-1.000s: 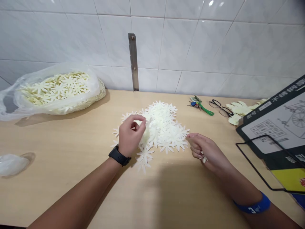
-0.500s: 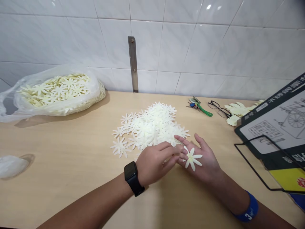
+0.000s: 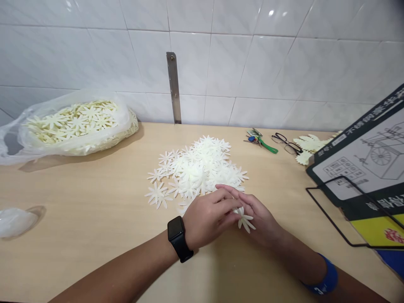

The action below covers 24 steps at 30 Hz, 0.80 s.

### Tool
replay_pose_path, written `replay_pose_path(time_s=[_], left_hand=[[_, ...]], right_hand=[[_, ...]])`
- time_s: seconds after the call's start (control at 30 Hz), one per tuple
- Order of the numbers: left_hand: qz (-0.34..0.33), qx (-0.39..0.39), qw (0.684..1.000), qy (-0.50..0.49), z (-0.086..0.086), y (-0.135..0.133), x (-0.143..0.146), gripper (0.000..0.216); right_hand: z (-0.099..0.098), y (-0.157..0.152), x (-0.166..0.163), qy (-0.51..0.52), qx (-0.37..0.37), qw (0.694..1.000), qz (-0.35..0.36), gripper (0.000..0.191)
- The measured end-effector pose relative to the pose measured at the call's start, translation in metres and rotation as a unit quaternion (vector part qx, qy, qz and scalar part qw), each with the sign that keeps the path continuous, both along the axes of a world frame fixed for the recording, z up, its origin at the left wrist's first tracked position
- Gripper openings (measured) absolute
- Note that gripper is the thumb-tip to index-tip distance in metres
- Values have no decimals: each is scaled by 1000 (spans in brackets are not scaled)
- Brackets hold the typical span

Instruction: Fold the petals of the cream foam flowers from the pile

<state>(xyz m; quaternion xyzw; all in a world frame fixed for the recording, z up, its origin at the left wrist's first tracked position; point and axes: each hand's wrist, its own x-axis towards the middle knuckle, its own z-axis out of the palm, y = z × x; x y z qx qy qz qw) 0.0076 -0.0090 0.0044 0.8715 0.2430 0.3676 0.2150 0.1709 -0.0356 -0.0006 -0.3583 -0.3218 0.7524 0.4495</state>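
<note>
A cream, many-petalled flower cutout (image 3: 245, 219) lies between my two hands, partly covered by my left fingers. My left hand (image 3: 211, 216), with a black smartwatch at its wrist, has its fingers closed on the flower's petals from above. Palm up beneath it, my right hand (image 3: 261, 219) cups the cutout with curled fingers; a blue band circles that wrist. Just beyond both hands spreads a loose pile of similar cutouts (image 3: 205, 164) on the wooden table (image 3: 110, 202).
An open plastic bag (image 3: 124, 130) full of cutouts stands at the back left, with a small white bag (image 3: 15, 222) nearer. Keys with a green strap (image 3: 267, 145), glasses (image 3: 286, 143) and more cutouts (image 3: 311, 144) lie back right, by a printed box (image 3: 362, 160) and a black wire frame (image 3: 328, 221).
My right hand has moved slightly left and its fingers have curled inward. The flower has tilted, and its petals are drawn closer together between my hands.
</note>
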Motion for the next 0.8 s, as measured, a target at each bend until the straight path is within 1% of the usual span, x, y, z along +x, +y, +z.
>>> replay_pose_path(time_s=[0.2,0.37,0.47,0.6,0.73,0.8], left_hand=[[-6,-4,1000,-7,-2,0,0,18],[-2,2,1000,5,-5,0,-1,18],[-14,-1,1000,20,-5,0,-1,17],[-36,0,999,18,-5,0,-1,16],[-30,28,999,-4,-4,0,-1,14],[-40,6,998,-39,-2,-1,-1,14]], right_hand=[[-3,0,1,-28,31,999,7,44],[9,-2,-2,-47,13,999,15,43],[15,-3,-3,-59,9,998,15,41],[17,-3,-3,-45,7,999,20,40],[16,-3,-3,-12,-6,999,35,40],[14,-3,-3,26,-10,999,46,39]])
